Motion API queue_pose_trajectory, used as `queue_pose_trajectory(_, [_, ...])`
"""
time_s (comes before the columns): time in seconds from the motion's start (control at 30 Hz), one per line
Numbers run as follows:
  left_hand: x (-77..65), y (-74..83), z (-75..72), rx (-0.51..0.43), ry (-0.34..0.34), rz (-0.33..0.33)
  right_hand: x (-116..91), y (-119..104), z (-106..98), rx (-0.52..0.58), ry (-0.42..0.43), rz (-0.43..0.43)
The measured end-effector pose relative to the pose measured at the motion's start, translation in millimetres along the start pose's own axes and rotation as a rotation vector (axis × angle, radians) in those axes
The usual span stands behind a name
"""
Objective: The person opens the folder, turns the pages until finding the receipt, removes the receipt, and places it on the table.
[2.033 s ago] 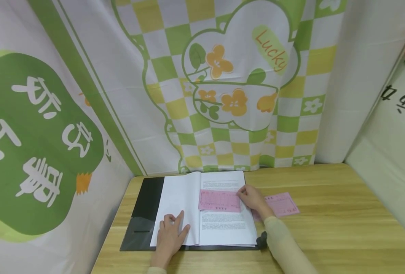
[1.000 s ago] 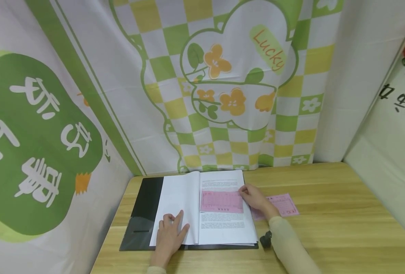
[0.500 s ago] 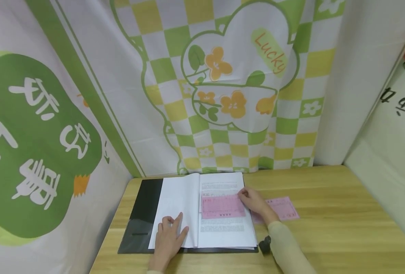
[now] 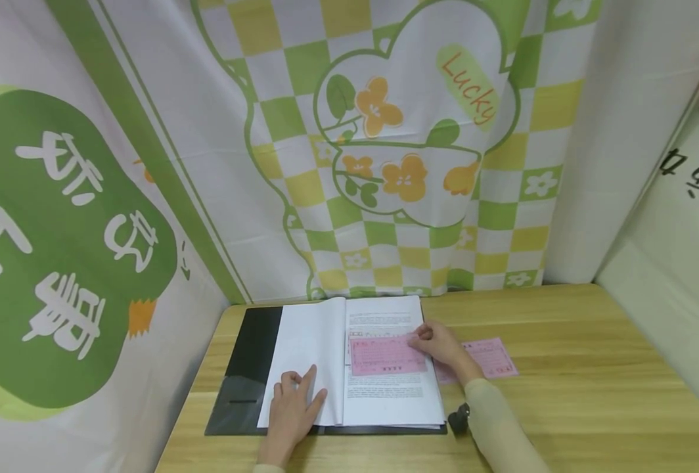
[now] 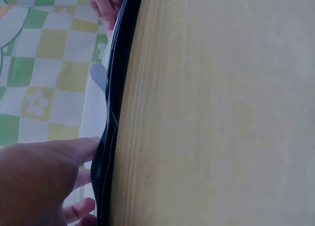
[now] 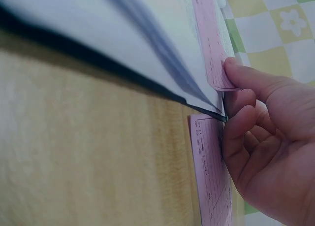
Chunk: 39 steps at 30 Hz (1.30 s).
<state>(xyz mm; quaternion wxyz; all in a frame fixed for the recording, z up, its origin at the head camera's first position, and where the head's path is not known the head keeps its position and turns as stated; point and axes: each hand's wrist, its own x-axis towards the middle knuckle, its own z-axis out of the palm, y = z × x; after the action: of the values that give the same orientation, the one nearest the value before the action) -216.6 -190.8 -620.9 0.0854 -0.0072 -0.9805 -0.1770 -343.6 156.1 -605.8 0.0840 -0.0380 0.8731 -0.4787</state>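
In the head view, an open black folder (image 4: 251,361) holds a stack of white sheets, with a blank page (image 4: 305,328) on the left and a printed page (image 4: 385,404) on the right. My left hand (image 4: 290,407) rests on the blank page, fingers spread. My right hand (image 4: 438,345) pinches the right edge of a pink printed slip (image 4: 385,358) lying over the printed page. The right wrist view shows thumb and forefinger on the corner of this pink slip (image 6: 211,48). A second pink slip (image 4: 491,358) lies on the table, partly hidden under my right hand.
The wooden table (image 4: 586,394) extends to the right of the folder. Behind it hangs a green, yellow and white checked cloth (image 4: 385,256). Beside my right sleeve is a small black object (image 4: 458,419).
My right hand has shifted the pink slip slightly right and down across the printed page, uncovering a strip of print along its top edge. My left hand stays in place.
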Motion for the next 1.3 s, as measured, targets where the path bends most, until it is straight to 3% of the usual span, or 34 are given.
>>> queue_pose_trajectory(0.37, [-0.1,1.8,-3.4,-0.002,0.0,0.007,-3,-3,-1,0.095,0.015,0.018])
queue_pose_trajectory(0.63, [1.1,-3.3,2.8,0.013,-0.004,-0.007,-5,-3,-3,0.065,0.049,-0.048])
queue_pose_trajectory(1.13, [6.1,13.3,-14.4,-0.001,-0.074,-0.038,-3,2,-20,0.029,0.137,-0.113])
queue_pose_trajectory(1.3, [1.3,9.4,-15.0,0.008,-0.084,-0.044,-9,3,-17,0.039,0.154,-0.126])
